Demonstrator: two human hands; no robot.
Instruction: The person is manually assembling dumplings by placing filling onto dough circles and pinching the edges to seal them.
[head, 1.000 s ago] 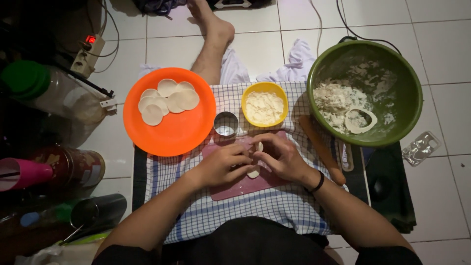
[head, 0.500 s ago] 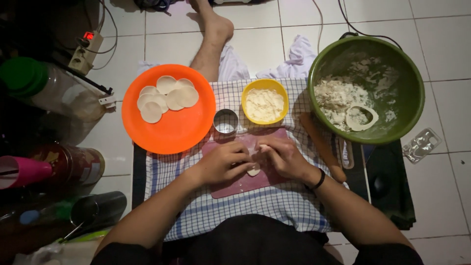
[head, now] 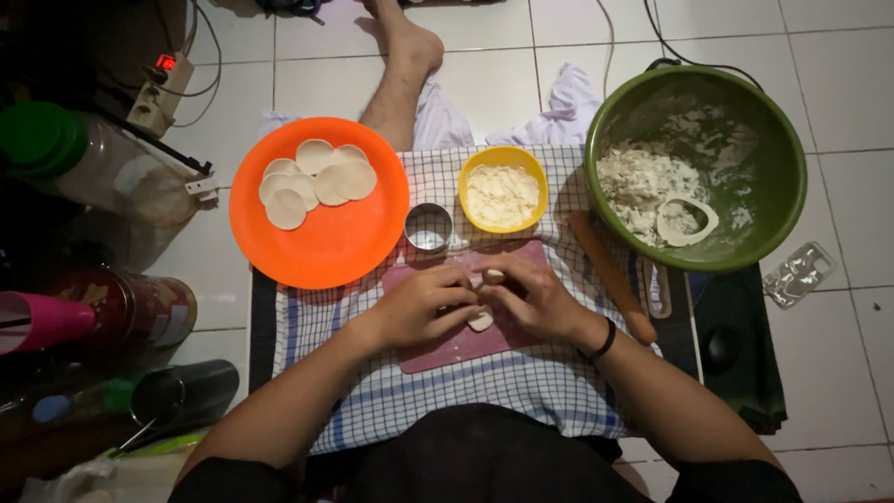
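On the pink board (head: 438,349) you are pinching a small dough piece (head: 481,319) between both hands: your left hand (head: 419,305) and right hand (head: 531,298) are curling closed around it. It is looking soft and light, likely tearing easily, so grip its edges gently. Beyond the board, an orange plate (head: 326,247) is holding dough rounds (head: 317,179).

**Hands meeting over the board, dishes ranged beyond**

A cutting board (head: 466,340) is lying on a checked cloth (head: 521,391), with both hands meeting over it. A plate (head: 326,247) carrying dough rounds (head: 317,179) is sitting far left, a metal cutter (head: 428,226) just beyond the board, a small bowl (head: 503,189) behind it, a large bowl (head: 736,121) far right, and a rolling pin (head: 610,275) lying between board and large bowl.
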